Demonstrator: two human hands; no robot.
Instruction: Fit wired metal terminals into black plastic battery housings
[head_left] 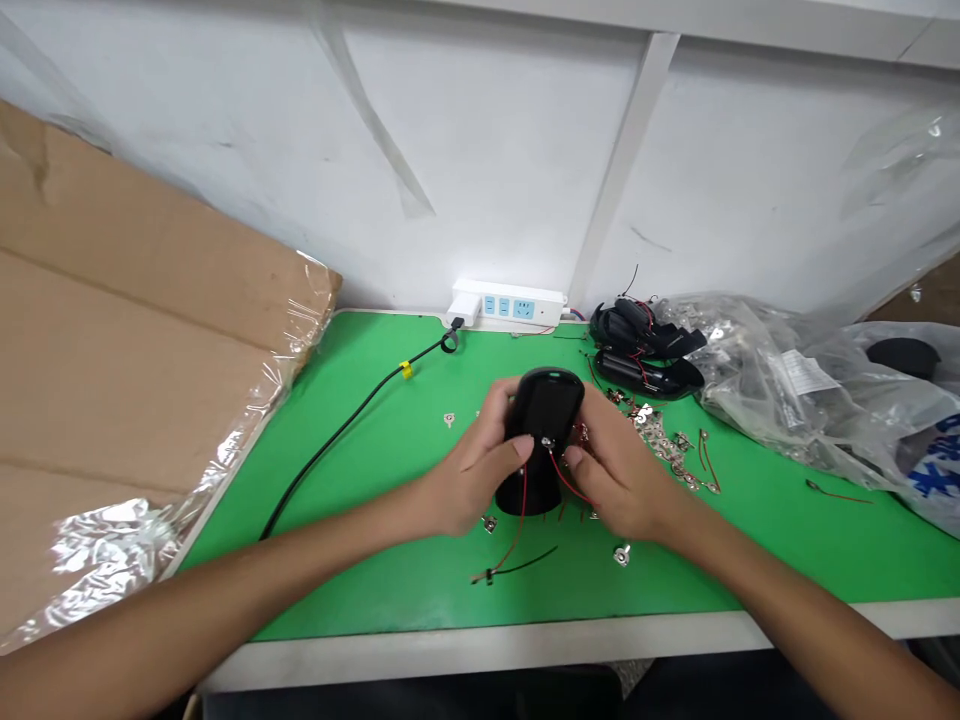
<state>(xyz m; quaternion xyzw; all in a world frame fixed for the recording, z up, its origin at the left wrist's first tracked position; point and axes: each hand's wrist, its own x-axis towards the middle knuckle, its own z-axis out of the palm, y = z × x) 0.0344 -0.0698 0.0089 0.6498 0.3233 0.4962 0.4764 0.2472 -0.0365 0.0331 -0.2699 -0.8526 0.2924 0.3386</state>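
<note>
A black oval plastic housing (541, 410) stands upright on the green mat (375, 540), held from both sides. My left hand (472, 470) wraps its left side, thumb near a small metal contact on its front. My right hand (619, 470) grips its right side with the fingers closed. Red wires (559, 475) run down from the contact, and a red and a black wire (517, 565) trail onto the mat below the housing.
More black housings with wires (645, 350) lie at the back right beside clear plastic bags (810, 390). Several small metal contacts (671, 445) are scattered on the mat. A white power strip (510, 303) with a black cable (337, 430) sits at the wall. Wrapped cardboard (120, 360) leans at left.
</note>
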